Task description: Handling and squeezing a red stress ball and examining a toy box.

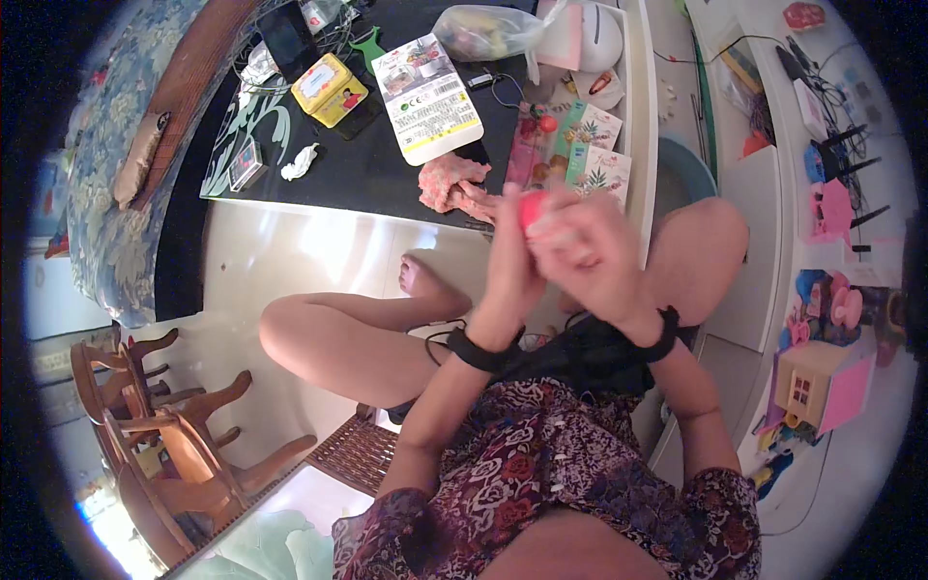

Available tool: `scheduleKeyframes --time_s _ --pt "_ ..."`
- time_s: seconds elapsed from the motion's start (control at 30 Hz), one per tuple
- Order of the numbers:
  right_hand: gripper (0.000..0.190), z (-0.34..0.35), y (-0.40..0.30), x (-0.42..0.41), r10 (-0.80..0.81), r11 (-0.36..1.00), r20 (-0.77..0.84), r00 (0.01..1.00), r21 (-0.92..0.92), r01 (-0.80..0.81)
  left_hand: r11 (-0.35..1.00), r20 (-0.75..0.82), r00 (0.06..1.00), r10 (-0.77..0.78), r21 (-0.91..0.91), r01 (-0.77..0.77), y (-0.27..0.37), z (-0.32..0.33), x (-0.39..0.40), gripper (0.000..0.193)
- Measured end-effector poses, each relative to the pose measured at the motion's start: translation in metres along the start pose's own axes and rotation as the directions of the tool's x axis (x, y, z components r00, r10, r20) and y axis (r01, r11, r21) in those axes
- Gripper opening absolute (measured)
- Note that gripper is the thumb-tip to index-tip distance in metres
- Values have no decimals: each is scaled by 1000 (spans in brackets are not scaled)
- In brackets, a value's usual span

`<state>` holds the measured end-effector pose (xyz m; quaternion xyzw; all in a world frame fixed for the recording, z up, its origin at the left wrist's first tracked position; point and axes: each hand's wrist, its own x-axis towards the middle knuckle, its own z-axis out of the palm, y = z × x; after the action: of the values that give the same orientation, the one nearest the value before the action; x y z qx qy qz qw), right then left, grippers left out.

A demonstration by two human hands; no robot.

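Observation:
Both my hands are close together above the front edge of the black table. Between them is a small, bright red, smooth object [534,207], blurred and mostly covered by fingers. My left hand [513,250] is upright and presses against it from the left. My right hand [589,250] is curled over it from the right, its fingers smeared by motion. Just left of my hands, a crumpled pink cloth [451,181] with pale flecks lies at the table's edge. What the red object is cannot be made out.
The black table [348,174] bears a white printed package [428,98], a yellow tin [330,88], a crumpled tissue [299,162], a clear plastic bag [486,32] and floral-printed cards [605,172]. A blue basin [685,170] stands to the right. Wooden chairs [167,428] are at lower left.

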<state>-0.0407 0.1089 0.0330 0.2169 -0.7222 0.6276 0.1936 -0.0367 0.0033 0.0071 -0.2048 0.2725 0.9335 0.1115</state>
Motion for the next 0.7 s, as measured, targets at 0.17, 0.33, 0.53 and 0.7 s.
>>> scheduleKeyframes --time_s 0.17,0.33,0.53,0.7 --pt "21 7 1 21 453 866 39 891 -256 -430 935 -8 956 294 209 -285 -22 -2 -10 22" --pt "21 1 37 17 612 770 250 750 27 -637 882 43 956 291 375 -286 -23 10 -19 20" --pt "18 25 -5 -16 -131 896 -73 989 -436 86 836 61 947 316 454 -308 -14 -7 -1 20" --pt "23 6 15 19 455 817 14 891 -404 -411 933 46 975 218 282 -223 -22 -1 -3 20"
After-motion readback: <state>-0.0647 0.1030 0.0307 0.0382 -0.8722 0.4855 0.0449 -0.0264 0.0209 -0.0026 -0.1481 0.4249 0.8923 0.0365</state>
